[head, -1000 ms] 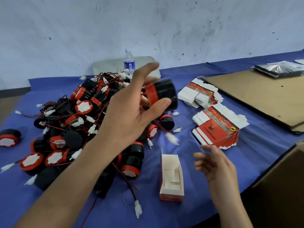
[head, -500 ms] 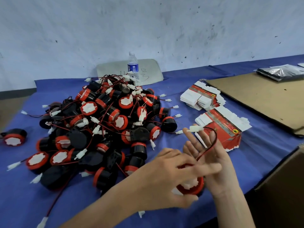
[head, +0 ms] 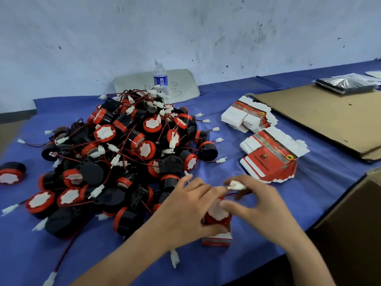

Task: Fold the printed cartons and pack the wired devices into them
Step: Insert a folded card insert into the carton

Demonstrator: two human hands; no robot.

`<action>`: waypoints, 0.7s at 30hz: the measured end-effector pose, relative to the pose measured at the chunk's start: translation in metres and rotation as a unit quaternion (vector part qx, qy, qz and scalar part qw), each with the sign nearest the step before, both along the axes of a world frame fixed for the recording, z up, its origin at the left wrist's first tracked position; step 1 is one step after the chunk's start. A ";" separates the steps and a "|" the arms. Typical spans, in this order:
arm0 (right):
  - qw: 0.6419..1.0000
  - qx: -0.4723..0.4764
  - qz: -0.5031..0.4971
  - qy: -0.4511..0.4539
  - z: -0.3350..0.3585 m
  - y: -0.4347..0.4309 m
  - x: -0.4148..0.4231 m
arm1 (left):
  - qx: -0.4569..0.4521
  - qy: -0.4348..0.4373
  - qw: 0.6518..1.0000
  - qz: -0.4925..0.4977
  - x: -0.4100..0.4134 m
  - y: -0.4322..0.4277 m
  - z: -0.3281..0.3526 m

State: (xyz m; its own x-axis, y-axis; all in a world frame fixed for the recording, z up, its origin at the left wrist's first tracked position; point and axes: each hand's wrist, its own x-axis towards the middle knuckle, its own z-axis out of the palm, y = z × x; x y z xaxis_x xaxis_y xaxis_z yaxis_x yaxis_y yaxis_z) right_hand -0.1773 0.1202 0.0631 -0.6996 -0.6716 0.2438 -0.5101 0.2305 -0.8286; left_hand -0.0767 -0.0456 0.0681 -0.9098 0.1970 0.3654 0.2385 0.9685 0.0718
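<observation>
Just before the heap of devices (head: 134, 151), at its near right corner, a small red printed carton (head: 216, 240) stands upright on the blue cloth (head: 31, 254) with its top open. A wired device (head: 217, 216) sits in the carton's mouth, its red rim and white face up and most of its body above the carton's edge.

The left hand (head: 185, 209) reaches in from the heap's near side and grips this device. Its thumb lies curled along the near side at the carton's rim, and its fingers arch over the top. The right hand (head: 261, 209) comes from farther right of the heap. Its thumb rests on the device's white face, and its curled fingers pinch the white connector (head: 235, 185) at the end of the device's red and black wire. Blur hides the exact fingertip contact.

Right of the heap lie two stacks of flat cartons (head: 270, 159), one behind the other. Beyond them, still farther right, lies a brown cardboard sheet (head: 319, 118). Behind the heap stands a water bottle (head: 160, 79). Left of the heap, a lone device (head: 11, 174) sits apart.
</observation>
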 end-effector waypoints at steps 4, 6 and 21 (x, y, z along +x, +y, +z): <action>0.992 0.120 0.043 -0.004 -0.005 -0.004 0.004 | 0.048 -0.048 0.996 0.062 0.002 0.004 -0.005; 0.991 0.124 0.047 -0.013 -0.006 -0.006 0.004 | 0.067 -0.080 0.991 0.080 0.003 0.005 -0.007; 0.957 0.258 0.102 0.092 -0.006 -0.025 0.000 | 0.211 -0.104 0.970 -0.063 -0.003 -0.014 -0.013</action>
State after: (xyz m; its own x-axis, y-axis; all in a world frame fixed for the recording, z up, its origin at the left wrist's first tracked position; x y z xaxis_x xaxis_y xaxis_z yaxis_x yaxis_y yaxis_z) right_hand -0.1775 0.0948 0.0575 -0.5191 -0.8533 -0.0496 -0.7139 0.4648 -0.5237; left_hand -0.0796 -0.0600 0.0551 -0.9508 0.1844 0.2491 0.2911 0.8067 0.5143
